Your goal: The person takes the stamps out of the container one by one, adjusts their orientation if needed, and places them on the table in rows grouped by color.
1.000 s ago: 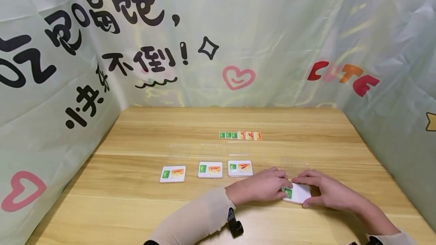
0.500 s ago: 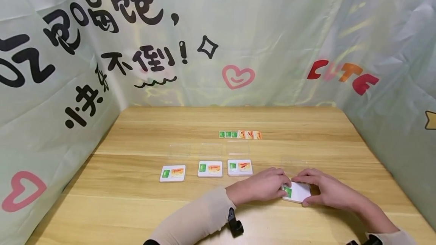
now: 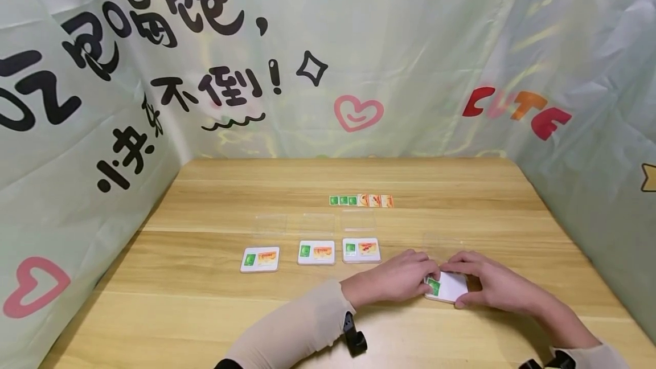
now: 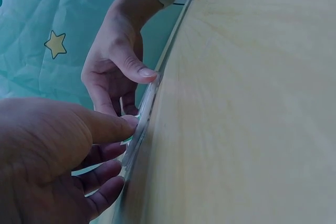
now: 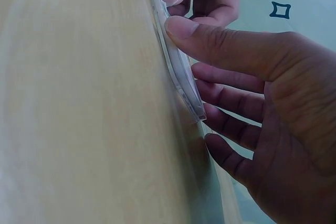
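A flat clear plastic case with a white card [image 3: 453, 286] lies on the table at the right in the head view. On its left part sits a green stamp [image 3: 433, 287], partly covered by fingers. My left hand [image 3: 402, 278] grips the case's left end, its thumb and fingertips beside the stamp. From the other side my right hand [image 3: 494, 289] holds the right end between thumb and fingers. The right wrist view shows the right thumb [image 5: 181, 26] on the case's near edge. In the left wrist view the left thumb [image 4: 123, 127] touches the edge too.
Three similar cases stand to the left, each with a green and an orange stamp: left case [image 3: 259, 259], middle case [image 3: 316, 252], right case [image 3: 361, 250]. Behind them lie clear lids [image 3: 359, 220]. Farther back is a row of green and orange stamps [image 3: 361, 200]. Printed curtains [image 3: 410, 61] enclose the table.
Both hands keep their hold on the case, which stays in place. The head view has shifted only slightly.
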Demonstrator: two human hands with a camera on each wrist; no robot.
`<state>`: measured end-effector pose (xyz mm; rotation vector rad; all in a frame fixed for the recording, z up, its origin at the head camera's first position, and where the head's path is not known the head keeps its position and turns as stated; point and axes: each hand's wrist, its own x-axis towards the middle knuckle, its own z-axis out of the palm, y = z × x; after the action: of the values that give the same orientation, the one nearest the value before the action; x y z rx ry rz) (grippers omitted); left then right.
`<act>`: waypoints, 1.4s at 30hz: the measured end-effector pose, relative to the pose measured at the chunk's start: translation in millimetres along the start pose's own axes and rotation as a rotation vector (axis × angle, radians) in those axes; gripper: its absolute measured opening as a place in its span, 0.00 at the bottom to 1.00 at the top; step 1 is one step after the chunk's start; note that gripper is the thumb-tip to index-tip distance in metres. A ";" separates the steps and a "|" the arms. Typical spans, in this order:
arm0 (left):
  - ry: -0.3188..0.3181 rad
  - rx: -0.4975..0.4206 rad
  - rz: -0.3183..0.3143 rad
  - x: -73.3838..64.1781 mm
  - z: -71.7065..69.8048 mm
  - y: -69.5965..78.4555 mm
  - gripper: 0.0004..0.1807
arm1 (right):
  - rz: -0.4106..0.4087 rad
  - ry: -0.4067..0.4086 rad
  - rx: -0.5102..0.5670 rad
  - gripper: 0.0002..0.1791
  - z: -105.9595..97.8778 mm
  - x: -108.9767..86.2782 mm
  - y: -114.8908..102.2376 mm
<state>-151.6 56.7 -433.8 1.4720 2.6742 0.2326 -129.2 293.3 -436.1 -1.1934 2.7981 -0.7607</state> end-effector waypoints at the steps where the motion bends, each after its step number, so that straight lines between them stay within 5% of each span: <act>1: 0.004 0.000 0.005 0.0 -0.1 0.0 0.11 | 0.002 0.001 0.001 0.30 0.0 0.1 -0.2; 19: 0.110 -0.042 0.127 -0.7 1.0 -3.8 0.06 | -0.016 0.007 0.012 0.30 -0.9 -0.3 -2.1; 42: 0.134 -0.235 0.019 -2.9 -16.1 -16.4 0.08 | -0.007 0.012 -0.007 0.29 -0.6 -0.2 -2.4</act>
<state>-166.0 44.2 -420.7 1.4570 2.6217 0.6441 -127.5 292.3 -434.6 -1.2040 2.8100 -0.7614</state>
